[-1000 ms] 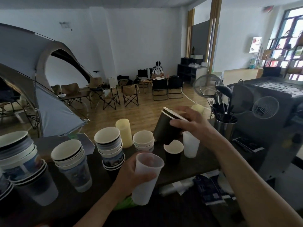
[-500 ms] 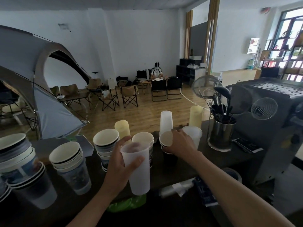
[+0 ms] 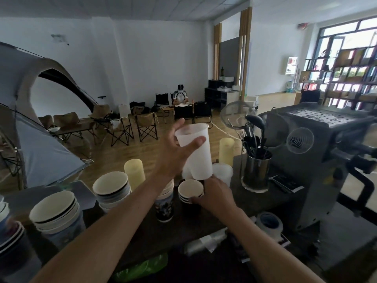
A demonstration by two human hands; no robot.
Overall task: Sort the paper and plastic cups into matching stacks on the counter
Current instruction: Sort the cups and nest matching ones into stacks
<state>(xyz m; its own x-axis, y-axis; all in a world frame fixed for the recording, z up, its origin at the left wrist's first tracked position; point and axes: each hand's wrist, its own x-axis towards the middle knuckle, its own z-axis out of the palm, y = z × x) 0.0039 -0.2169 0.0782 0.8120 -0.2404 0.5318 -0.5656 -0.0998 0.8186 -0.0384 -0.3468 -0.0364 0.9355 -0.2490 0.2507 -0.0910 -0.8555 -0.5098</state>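
Observation:
My left hand (image 3: 173, 154) holds a translucent white plastic cup (image 3: 196, 152) raised above the counter, thumb across its rim. Under it, my right hand (image 3: 216, 194) grips a short stack of black paper cups (image 3: 190, 190) with white insides, standing on the dark counter (image 3: 204, 223). A clear plastic cup (image 3: 223, 173) stands just behind my right hand. Two upside-down yellowish plastic cups (image 3: 134, 173) (image 3: 226, 149) stand farther back. Stacks of printed paper cups (image 3: 111, 188) (image 3: 57, 215) fill the left side; one printed cup (image 3: 165, 207) is partly hidden by my left forearm.
A metal utensil holder (image 3: 256, 172) with ladles and strainers stands to the right of the cups. A large grey coffee machine (image 3: 318, 160) takes up the right end. A tape roll (image 3: 269, 222) and plastic wrap (image 3: 206, 242) lie near the counter's front edge.
My left hand has lifted the plastic cup up and to the right, above the black cups. My right hand has set its black cup onto the stack and stays on it.

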